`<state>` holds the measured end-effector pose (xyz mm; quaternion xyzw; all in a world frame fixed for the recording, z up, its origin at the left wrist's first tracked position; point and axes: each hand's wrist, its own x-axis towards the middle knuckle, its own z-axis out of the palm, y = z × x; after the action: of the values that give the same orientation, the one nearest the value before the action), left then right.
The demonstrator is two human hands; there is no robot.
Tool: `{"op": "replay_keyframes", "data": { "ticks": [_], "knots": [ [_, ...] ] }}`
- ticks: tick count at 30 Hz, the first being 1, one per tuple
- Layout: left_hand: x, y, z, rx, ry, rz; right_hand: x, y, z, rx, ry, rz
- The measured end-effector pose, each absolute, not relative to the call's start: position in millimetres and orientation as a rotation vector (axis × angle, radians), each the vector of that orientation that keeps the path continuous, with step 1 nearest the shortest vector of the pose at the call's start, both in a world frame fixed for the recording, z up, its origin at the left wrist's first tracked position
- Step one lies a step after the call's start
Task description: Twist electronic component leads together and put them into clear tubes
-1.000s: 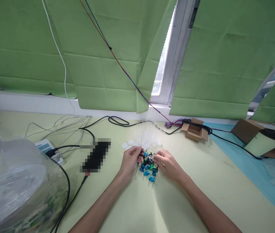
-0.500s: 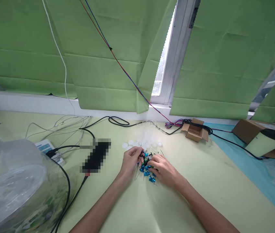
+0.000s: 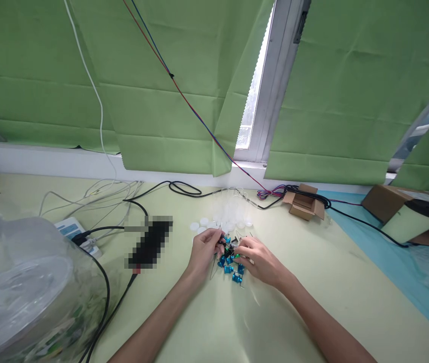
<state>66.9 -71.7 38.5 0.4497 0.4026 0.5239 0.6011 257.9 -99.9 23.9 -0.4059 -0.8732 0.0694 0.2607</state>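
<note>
One green piece (image 3: 237, 256) clearer than before beside right hand (image 3: 258, 256), left hand (image 3: 202, 249) unchanged, both grips unclear

Left hand (image 3: 203, 249): bare and slim, narrowing smoothly into the wrist (image 3: 190, 275)
Right hand (image 3: 258, 257): bare, of similar slim build, with a smooth, rounded back
Fingers (image 3: 245, 244): slender, partly hidden; nails too small to make out
Left forearm (image 3: 157, 312): bare, long and smooth-sided, broadening steadily away from the far edge of the tabletop (image 3: 350, 287)
Mark on that forearm: a single small dark spot (image 3: 165, 297), partway along
Right forearm (image 3: 318, 310): bare, also smooth-sided, thickest at the end farthest from that edge
</note>
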Motion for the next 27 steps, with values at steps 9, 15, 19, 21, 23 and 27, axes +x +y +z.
{"op": "replay_keyframes", "data": {
  "ticks": [9,15,19,21,23,27],
  "knots": [
    [69,-72,37,1.033,0.947,1.219,261,-120,52,-1.212,-2.59,0.534],
    [69,-72,38,1.022,0.946,1.216,251,-124,46,-1.398,-2.689,0.442],
    [69,-72,38,1.027,0.948,1.213,248,-125,44,-1.47,-2.763,0.365],
    [69,-73,38,1.026,0.948,1.213,248,-125,43,-1.491,-2.777,0.331],
    [69,-73,37,1.026,0.949,1.212,248,-126,43,-1.497,-2.783,0.292],
    [69,-73,36,1.036,0.95,1.207,249,-126,41,-1.494,-2.785,0.186]
  ]
}}
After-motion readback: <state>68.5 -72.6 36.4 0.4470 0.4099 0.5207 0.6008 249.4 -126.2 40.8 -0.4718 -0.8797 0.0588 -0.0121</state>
